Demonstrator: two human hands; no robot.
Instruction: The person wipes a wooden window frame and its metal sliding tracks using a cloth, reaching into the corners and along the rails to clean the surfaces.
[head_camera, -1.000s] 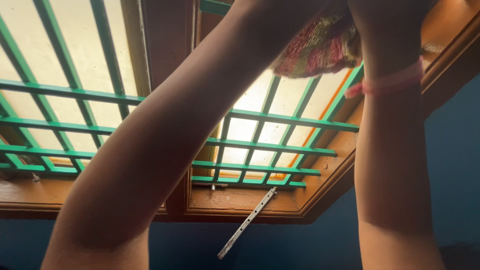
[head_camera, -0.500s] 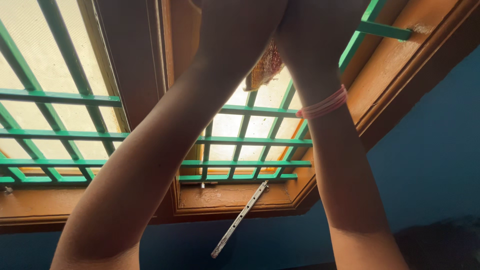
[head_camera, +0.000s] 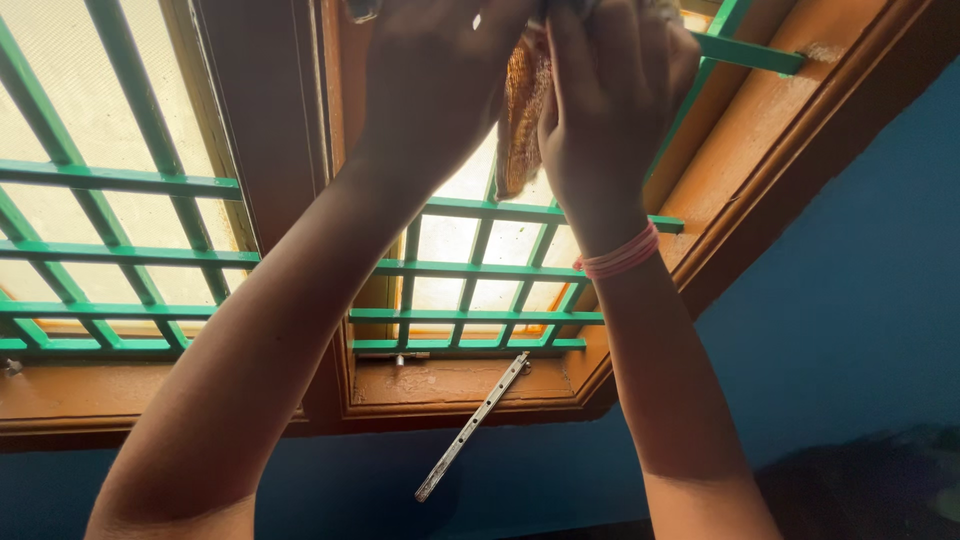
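Seen from below, two bare arms reach up to a window with a wooden frame (head_camera: 760, 130) painted orange-brown. The left hand (head_camera: 440, 80) and right hand (head_camera: 610, 100) meet near the top of the frame, both closed around a bunched cloth (head_camera: 522, 110); its woven, orange-patterned folds hang down between the palms, in front of the pane. The fingers curl tight on the fabric, though the top of the cloth is cut off from view. Pink bands (head_camera: 622, 258) circle the right wrist. Inside the frame, smooth green metal bars (head_camera: 480, 270) cross in a grid over frosted glass glowing pale yellow. Below the frame's lower edge hangs a thin, flat metal stay (head_camera: 470, 428) punched with holes, against a dark blue wall (head_camera: 850, 320)
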